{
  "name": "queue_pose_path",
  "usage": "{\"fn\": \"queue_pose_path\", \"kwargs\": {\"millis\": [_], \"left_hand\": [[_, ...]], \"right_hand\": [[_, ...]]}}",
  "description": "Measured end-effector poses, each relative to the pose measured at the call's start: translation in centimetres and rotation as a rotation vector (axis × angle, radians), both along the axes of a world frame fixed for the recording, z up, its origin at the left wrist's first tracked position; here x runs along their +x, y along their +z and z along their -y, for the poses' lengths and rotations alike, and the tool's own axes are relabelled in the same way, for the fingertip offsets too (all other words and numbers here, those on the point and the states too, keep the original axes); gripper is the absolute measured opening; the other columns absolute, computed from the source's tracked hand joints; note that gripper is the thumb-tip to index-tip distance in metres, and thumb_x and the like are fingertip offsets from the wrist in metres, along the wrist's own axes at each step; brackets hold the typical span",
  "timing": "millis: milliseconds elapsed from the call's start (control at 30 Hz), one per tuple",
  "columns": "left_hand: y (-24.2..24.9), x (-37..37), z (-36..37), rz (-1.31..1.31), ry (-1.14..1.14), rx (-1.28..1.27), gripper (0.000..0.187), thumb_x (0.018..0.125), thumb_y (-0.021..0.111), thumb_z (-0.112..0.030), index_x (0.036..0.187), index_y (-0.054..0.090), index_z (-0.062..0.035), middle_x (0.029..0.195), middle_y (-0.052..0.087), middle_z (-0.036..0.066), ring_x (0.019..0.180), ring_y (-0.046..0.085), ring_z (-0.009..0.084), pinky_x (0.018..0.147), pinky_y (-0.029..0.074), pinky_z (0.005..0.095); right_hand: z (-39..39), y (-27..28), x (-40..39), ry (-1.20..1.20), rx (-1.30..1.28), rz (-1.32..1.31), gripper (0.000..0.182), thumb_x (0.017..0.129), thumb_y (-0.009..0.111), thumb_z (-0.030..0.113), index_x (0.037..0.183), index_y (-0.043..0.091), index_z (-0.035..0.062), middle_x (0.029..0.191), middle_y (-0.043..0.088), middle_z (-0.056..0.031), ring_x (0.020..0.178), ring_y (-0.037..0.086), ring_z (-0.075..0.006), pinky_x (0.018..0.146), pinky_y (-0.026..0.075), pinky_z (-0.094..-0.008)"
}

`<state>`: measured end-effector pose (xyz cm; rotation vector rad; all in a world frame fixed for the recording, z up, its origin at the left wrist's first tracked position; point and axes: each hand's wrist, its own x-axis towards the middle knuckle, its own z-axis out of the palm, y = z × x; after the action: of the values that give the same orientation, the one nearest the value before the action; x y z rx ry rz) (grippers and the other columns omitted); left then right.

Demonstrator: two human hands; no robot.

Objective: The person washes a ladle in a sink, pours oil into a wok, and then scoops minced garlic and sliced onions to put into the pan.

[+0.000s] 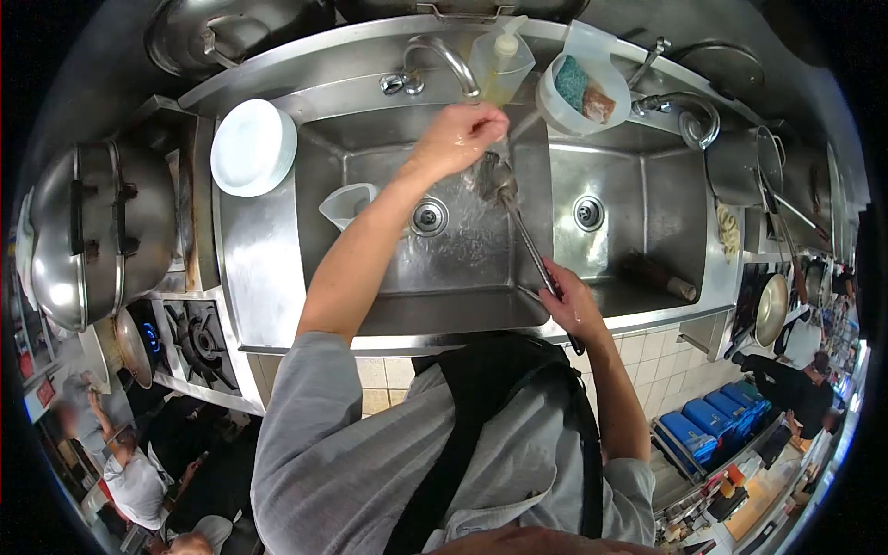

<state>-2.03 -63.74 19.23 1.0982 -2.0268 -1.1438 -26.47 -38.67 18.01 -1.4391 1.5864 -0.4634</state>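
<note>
My right hand [575, 301] grips the long dark handle of a metal ladle [532, 242] over the front right of the left basin. The ladle's wet, blurred head points away from me, under the running water. My left hand [462, 137] is just beyond it, wet, with fingers curled, close beneath the faucet [451, 63]. Whatever those fingers hold, if anything, is hidden. Below my left forearm, a translucent plastic jug [348, 205] lies in the left basin [407, 310]. Water splashes across the basin floor beside the drain [428, 216].
White plates [252, 148] are stacked on the left counter. Behind the sink stand a pump bottle [504, 48] in a clear holder and a white tub [558, 108] with scrubbers. A dark brush-like object [659, 276] lies in the right basin. A burner flame [151, 339] burns at left; people work nearby.
</note>
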Motion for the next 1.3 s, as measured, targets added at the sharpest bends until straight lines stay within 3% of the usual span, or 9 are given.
{"fn": "queue_pose_path", "kwargs": {"millis": [100,200,467,533,633,733,800,1000,1300], "left_hand": [[0.8,1.9,-0.7,-0.429,0.194,0.649,0.030,0.098,0.060,-0.029,0.113,0.066,-0.0030,0.100,0.069,0.007,0.095,0.067,0.0178,0.080,0.054,0.0328],[1.0,4.1,-1.1,-0.655,0.288,0.846,0.042,0.100,0.056,-0.039,0.118,0.062,-0.0012,0.106,0.067,0.010,0.100,0.067,0.0226,0.084,0.056,0.0378],[-1.5,8.8,-0.2,-0.595,0.362,0.873,0.063,0.099,0.045,-0.056,0.125,0.058,0.0002,0.110,0.066,0.013,0.107,0.064,0.0254,0.087,0.055,0.0419],[-3.2,9.9,1.3,-0.156,0.609,0.570,0.067,0.099,0.043,-0.058,0.131,0.055,-0.0002,0.116,0.063,0.016,0.110,0.062,0.0274,0.089,0.054,0.0434],[-4.1,10.6,3.9,-0.134,0.749,0.646,0.070,0.098,0.043,-0.059,0.137,0.047,-0.0005,0.124,0.059,0.019,0.112,0.060,0.0311,0.090,0.053,0.0458],[-8.1,13.5,6.9,-0.484,0.529,0.812,0.085,0.091,0.053,-0.064,0.142,0.036,0.0018,0.127,0.057,0.024,0.110,0.061,0.0332,0.091,0.052,0.0478],[-13.6,15.4,11.1,-0.580,0.396,0.935,0.068,0.095,0.053,-0.056,0.136,0.045,-0.0024,0.125,0.060,0.021,0.113,0.061,0.0321,0.098,0.050,0.0440],[-10.8,14.5,12.4,-0.475,0.375,1.129,0.043,0.091,0.064,-0.051,0.103,0.065,-0.0105,0.096,0.068,0.003,0.086,0.067,0.0164,0.075,0.056,0.0226],[-11.5,13.9,12.4,-0.700,0.120,1.244,0.043,0.093,0.061,-0.050,0.102,0.068,-0.0084,0.092,0.068,0.003,0.090,0.066,0.0144,0.076,0.053,0.0215]], "right_hand": [[-0.5,1.2,-0.6,0.021,0.053,-0.011,0.053,0.083,0.065,0.008,0.134,0.052,0.0008,0.106,0.063,-0.0230,0.097,0.062,-0.0374,0.086,0.050,-0.0389],[-1.4,1.3,-0.7,0.062,-0.038,-0.064,0.053,0.083,0.063,0.006,0.135,0.052,0.0020,0.105,0.063,-0.0239,0.097,0.062,-0.0399,0.086,0.050,-0.0406],[-3.2,0.2,-1.0,0.181,-0.119,-0.168,0.051,0.083,0.063,0.003,0.133,0.055,0.0043,0.110,0.063,-0.0214,0.099,0.060,-0.0403,0.085,0.051,-0.0425],[-3.5,-0.4,-1.3,0.220,-0.165,-0.158,0.056,0.083,0.062,0.003,0.137,0.053,0.0124,0.104,0.062,-0.0191,0.090,0.063,-0.0397,0.078,0.054,-0.0443],[-4.0,-1.1,-1.2,0.250,-0.204,-0.145,0.058,0.083,0.062,0.002,0.138,0.051,0.0155,0.108,0.061,-0.0192,0.090,0.064,-0.0394,0.078,0.055,-0.0438],[-4.1,-1.8,-0.6,0.245,-0.234,-0.106,0.056,0.080,0.063,-0.001,0.135,0.054,0.0079,0.109,0.063,-0.0205,0.094,0.062,-0.0400,0.081,0.053,-0.0409],[-4.7,-1.0,-1.9,0.271,-0.119,-0.133,0.061,0.083,0.061,0.003,0.141,0.047,0.0158,0.118,0.060,-0.0216,0.098,0.063,-0.0398,0.081,0.054,-0.0442],[-6.5,0.7,-3.4,0.197,-0.023,-0.195,0.061,0.084,0.062,0.013,0.142,0.043,0.0162,0.125,0.058,-0.0230,0.098,0.065,-0.0415,0.083,0.055,-0.0481],[-8.2,-1.2,-3.3,0.115,-0.070,-0.097,0.060,0.085,0.062,0.012,0.141,0.042,0.0105,0.119,0.061,-0.0225,0.099,0.064,-0.0419,0.087,0.054,-0.0486]]}}
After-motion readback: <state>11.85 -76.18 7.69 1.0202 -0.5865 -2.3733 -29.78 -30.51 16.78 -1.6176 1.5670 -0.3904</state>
